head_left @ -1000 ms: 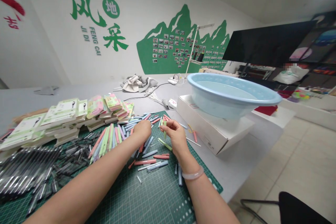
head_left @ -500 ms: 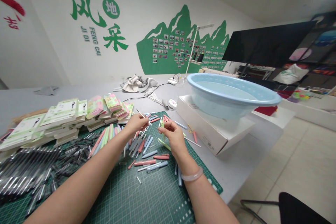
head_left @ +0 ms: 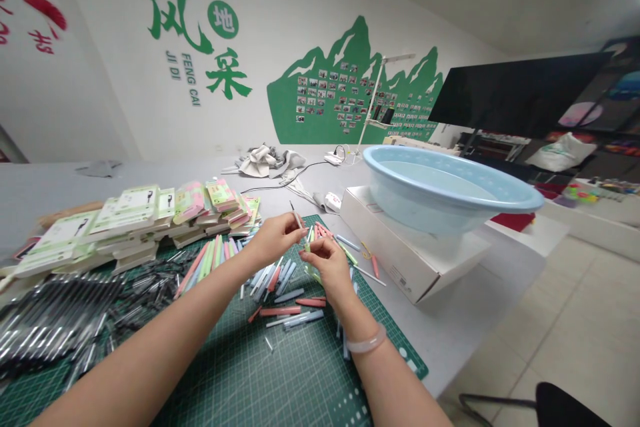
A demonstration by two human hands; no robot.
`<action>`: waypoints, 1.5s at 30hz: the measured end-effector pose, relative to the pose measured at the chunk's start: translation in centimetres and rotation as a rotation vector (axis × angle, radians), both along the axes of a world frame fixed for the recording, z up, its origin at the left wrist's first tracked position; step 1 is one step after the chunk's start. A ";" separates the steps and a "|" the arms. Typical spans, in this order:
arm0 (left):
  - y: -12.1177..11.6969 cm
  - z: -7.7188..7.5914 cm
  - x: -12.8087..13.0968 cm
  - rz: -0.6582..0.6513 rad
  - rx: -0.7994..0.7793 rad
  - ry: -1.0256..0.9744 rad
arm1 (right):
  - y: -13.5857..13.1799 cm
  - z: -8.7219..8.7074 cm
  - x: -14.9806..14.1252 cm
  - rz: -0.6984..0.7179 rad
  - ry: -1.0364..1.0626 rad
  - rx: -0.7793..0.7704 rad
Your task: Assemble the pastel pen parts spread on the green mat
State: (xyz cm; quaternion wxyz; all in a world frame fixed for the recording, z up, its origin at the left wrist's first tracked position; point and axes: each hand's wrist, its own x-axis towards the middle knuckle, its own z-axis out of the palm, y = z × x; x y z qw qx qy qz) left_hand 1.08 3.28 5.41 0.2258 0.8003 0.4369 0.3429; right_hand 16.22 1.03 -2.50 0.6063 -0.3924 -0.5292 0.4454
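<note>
My left hand (head_left: pixel 273 240) is closed in a pinch on a thin pen refill (head_left: pixel 295 211), its dark end pointing up and away. Close beside it, my right hand (head_left: pixel 331 268) pinches a light green pen barrel (head_left: pixel 308 247), partly covered by the fingers. The refill's lower end meets or nearly meets the barrel; the fingers hide whether it is inside. Beneath both hands, blue pen barrels (head_left: pixel 289 295), red pen barrels (head_left: pixel 280 311) and thin white sticks lie scattered on a green cutting mat (head_left: pixel 235 360).
Left of the hands lie a row of black-and-clear pens (head_left: pixel 55 313) and stacked small boxes (head_left: pixel 130 207). A light blue basin (head_left: pixel 425 207) sits on a white carton (head_left: pixel 395 250) at the right. Grey cloths (head_left: pixel 270 161) and a cable are farther back.
My left hand has moved right with the refill, closing the gap to my right hand. The refill now stands steeper, over the green barrel. The view has shifted slightly.
</note>
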 end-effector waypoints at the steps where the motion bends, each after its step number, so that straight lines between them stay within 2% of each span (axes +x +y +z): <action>1: 0.0 0.1 -0.1 -0.002 0.016 0.023 | 0.0 0.0 -0.1 0.012 0.000 -0.001; 5: -0.1 0.5 -0.1 0.008 0.007 0.124 | -0.3 0.1 -0.2 0.064 0.013 -0.017; 7: -0.3 0.5 0.0 -0.029 -0.033 0.148 | -0.3 0.4 -0.2 0.094 0.039 -0.024; 10: -0.3 0.4 0.0 -0.079 -0.076 0.115 | -0.4 0.8 -0.1 0.106 0.081 -0.033; 12: 0.4 0.0 -0.3 -0.049 -0.056 0.100 | -0.3 1.0 0.1 0.076 0.096 -0.048; 14: 1.5 -0.9 -0.7 0.032 -0.032 0.190 | -0.2 1.2 0.4 0.030 0.107 -0.059; 17: 3.3 -3.2 -0.8 0.191 -0.081 0.459 | 0.0 1.3 0.7 -0.019 0.114 -0.050; 22: 4.8 -6.6 1.0 0.301 -0.140 0.568 | 0.3 1.1 0.7 -0.023 0.099 -0.042; 25: 5.0 -7.4 2.1 0.330 -0.157 0.580 | 0.3 1.0 0.7 -0.019 0.074 -0.029; 29: 5.4 -7.5 2.1 0.345 -0.192 0.542 | 0.2 1.1 0.7 -0.021 0.062 -0.025; 33: 5.4 -6.9 1.0 0.289 -0.224 0.413 | 0.0 1.1 0.5 0.010 0.093 -0.036; 36: 4.6 -5.7 0.0 0.215 -0.271 0.275 | -0.1 0.9 0.3 0.042 0.122 -0.040; 38: 3.8 -4.5 -0.6 0.137 -0.330 0.067 | -0.2 0.7 0.1 0.078 0.150 -0.035; 41: 2.6 -2.7 -0.9 -0.027 -0.442 -0.455 | -0.2 0.4 -0.2 0.133 0.186 -0.037; 43: 1.9 -1.6 -0.8 -0.049 -0.458 -0.663 | -0.2 0.3 -0.4 0.157 0.198 -0.049; 45: 1.5 -0.8 -0.4 -0.034 -0.445 -0.783 | -0.2 0.2 -0.5 0.171 0.199 -0.060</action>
